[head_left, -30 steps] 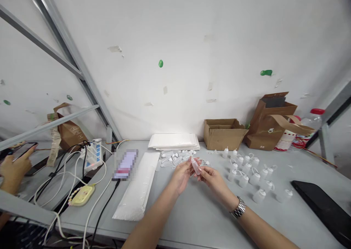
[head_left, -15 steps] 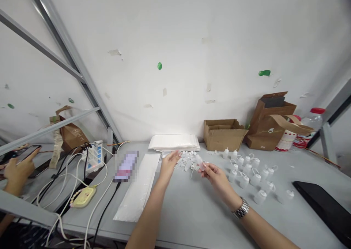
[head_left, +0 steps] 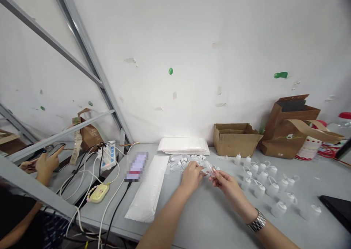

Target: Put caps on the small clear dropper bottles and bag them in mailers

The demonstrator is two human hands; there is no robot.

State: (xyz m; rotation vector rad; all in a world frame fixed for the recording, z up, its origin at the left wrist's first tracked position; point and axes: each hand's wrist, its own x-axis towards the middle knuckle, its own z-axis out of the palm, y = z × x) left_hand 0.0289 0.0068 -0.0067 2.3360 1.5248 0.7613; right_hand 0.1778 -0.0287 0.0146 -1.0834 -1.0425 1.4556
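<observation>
In my right hand [head_left: 225, 183] is a small translucent plastic bottle [head_left: 209, 169], gripped between thumb and fingers and tilted to the left. My left hand [head_left: 192, 176] is close to the bottle's left side, its fingers bent together in a pinch; whatever lies between them is too small to make out. Behind both hands spreads a loose pile of clear bottles and small white caps [head_left: 189, 160]. To the right stand several capped squeeze bottles [head_left: 262, 176], with thin strap loops on many of them.
White padded mailers lie flat at the left [head_left: 148, 190], with a stack of white mailers [head_left: 182, 146] by the wall. Behind the bottles are a cardboard box [head_left: 237, 143] and a brown paper bag [head_left: 282, 143]. A phone [head_left: 137, 165], cables and a power strip [head_left: 108, 157] occupy the left; another person's hand [head_left: 48, 165] holds a phone.
My left hand has moved right, from the pile's left side to beside the bottle, and its fingers have closed. My right hand still holds the bottle. The view has turned slightly left.
</observation>
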